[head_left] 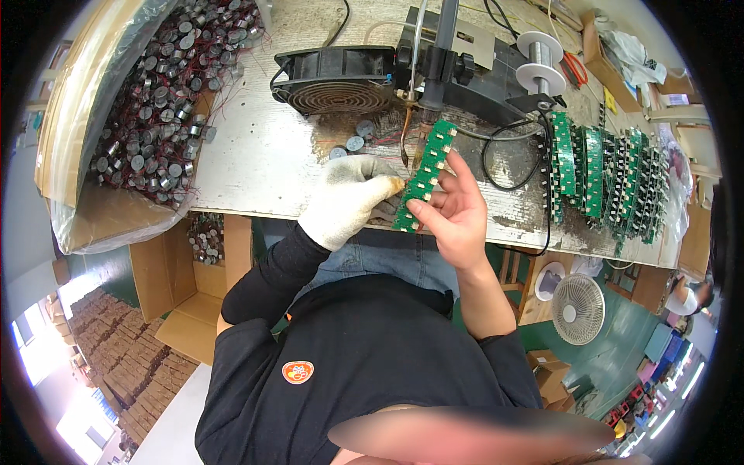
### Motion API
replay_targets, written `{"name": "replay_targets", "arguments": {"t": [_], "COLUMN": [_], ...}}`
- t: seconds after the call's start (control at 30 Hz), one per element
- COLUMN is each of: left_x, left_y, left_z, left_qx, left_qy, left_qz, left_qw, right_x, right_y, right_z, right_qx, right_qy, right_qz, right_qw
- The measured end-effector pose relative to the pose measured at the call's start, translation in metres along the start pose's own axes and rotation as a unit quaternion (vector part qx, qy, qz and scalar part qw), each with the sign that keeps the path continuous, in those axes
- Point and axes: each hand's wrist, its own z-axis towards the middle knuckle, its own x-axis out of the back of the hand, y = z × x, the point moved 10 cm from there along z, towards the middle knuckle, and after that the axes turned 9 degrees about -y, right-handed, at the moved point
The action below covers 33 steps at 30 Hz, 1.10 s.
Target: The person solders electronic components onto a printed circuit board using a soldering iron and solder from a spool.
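My right hand, bare, grips a long narrow green circuit board by its right edge. Small pale connectors run along the board, which is held tilted above the table's front edge. My left hand, in a whitish glove, is closed with its fingertips at the board's left side. Whatever sits in that pinch is hidden. Just beyond the board's upper part stands a soldering fixture with a thin brownish tip pointing down. A few small round metal motors with red wires lie beyond my left hand.
A plastic-lined box heaped with wired motors is at the left. A black fan and a solder spool flank the fixture. Several green boards stand in rows at the right. A black cable loops over the worn white table.
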Motion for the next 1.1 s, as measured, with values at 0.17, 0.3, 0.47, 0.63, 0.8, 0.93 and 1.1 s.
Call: {"name": "replay_targets", "arguments": {"t": [0.17,0.3,0.47,0.63,0.8,0.93,1.1], "left_x": [0.002,0.000,0.000,0.004,0.001,0.000,0.002], "left_y": [-0.003,-0.003,-0.005,-0.010,-0.008,-0.004,-0.003], "left_z": [-0.001,-0.002,-0.002,0.001,0.000,-0.002,-0.001], "left_qx": [0.001,0.006,-0.010,-0.012,-0.003,-0.004,0.002], "left_qy": [0.003,0.002,-0.001,0.011,0.009,0.015,0.010], "left_qz": [-0.012,-0.020,0.005,0.019,0.015,0.006,0.008], "left_qw": [1.000,1.000,1.000,1.000,1.000,1.000,1.000], "right_x": [-0.003,-0.004,-0.003,-0.002,-0.002,-0.004,-0.005], "right_y": [-0.003,-0.004,0.000,0.000,-0.001,-0.003,-0.007], "right_z": [0.000,0.000,-0.002,-0.003,-0.002,-0.002,0.001], "right_qx": [0.001,0.004,-0.002,0.013,0.013,0.014,0.012], "right_qy": [-0.009,-0.007,-0.006,0.011,0.011,0.011,0.017], "right_qz": [0.003,-0.005,-0.007,-0.005,-0.008,0.000,-0.002], "right_qw": [1.000,1.000,1.000,1.000,1.000,1.000,1.000]}}
